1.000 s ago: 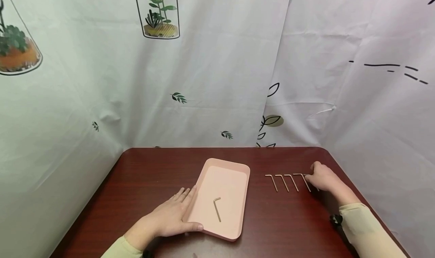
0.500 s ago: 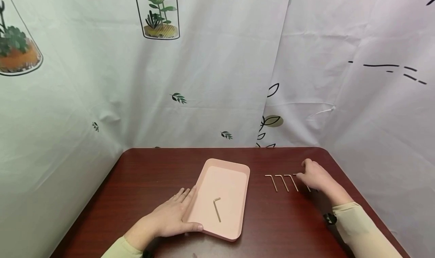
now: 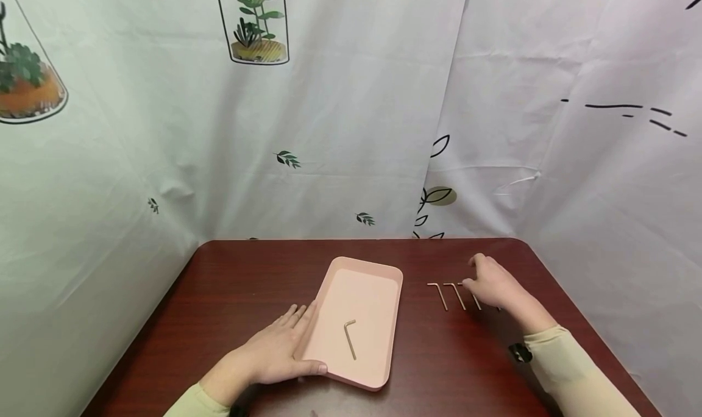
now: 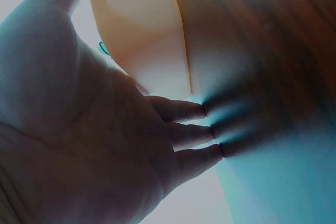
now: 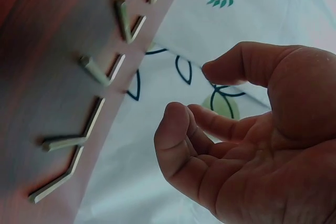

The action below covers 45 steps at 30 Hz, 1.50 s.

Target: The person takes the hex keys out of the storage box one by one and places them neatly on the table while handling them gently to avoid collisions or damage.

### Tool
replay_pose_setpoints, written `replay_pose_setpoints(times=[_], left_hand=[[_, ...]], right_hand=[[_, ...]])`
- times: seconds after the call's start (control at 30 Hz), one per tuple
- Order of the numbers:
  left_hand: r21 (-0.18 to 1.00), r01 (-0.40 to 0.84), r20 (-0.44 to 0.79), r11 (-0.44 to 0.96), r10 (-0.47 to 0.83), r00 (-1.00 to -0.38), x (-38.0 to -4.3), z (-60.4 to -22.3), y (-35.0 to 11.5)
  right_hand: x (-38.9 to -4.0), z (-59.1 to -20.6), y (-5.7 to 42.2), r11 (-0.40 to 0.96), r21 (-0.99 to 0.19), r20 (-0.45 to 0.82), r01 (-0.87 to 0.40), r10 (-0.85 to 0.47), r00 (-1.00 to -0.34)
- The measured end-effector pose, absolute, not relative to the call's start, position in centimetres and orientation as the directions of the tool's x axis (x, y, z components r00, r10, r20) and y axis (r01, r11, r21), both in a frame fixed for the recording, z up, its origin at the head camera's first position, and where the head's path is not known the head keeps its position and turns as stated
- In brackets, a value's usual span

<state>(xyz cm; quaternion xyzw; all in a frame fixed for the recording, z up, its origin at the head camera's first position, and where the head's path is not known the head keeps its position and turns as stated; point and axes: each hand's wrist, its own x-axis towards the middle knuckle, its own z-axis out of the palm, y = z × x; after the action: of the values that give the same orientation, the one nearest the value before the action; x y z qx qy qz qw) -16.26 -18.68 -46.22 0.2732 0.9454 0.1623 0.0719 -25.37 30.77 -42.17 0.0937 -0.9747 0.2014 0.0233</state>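
Note:
A pink rectangular tray (image 3: 370, 298) lies slightly turned on the table, with one L-shaped hex key (image 3: 349, 339) in its near half. My left hand (image 3: 276, 349) rests against the tray's left side, fingers straight and spread, thumb at the near rim. To the right of the tray, several hex keys lie in a row, the leftmost hex key (image 3: 441, 297) fully visible. Over the right part of that row hovers my right hand (image 3: 496, 285), partly covering the keys there. In the right wrist view its thumb and loosely bent fingers are apart, with nothing between them, beside a hex key (image 5: 94, 70).
The dark red-brown table (image 3: 258, 277) has rounded far corners. White fabric (image 3: 340, 112) with printed plants hangs behind it and along both sides. A dark strap device (image 3: 520, 353) sits at the right wrist.
My right hand has moved left along the row, from the rightmost hex keys toward the middle ones. My left hand, the tray and the hex keys look unmoved.

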Motion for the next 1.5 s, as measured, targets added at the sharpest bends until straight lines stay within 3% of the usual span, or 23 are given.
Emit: replay_pose_setpoints(times=[1.5], left_hand=[[0.339, 0.486, -0.057, 0.805, 0.534, -0.844, -16.2, -46.2, -18.7]], right_hand=[[-24.1, -40.2, 20.6, 0.850, -0.423, 0.120, -0.315, -0.292, -0.949]])
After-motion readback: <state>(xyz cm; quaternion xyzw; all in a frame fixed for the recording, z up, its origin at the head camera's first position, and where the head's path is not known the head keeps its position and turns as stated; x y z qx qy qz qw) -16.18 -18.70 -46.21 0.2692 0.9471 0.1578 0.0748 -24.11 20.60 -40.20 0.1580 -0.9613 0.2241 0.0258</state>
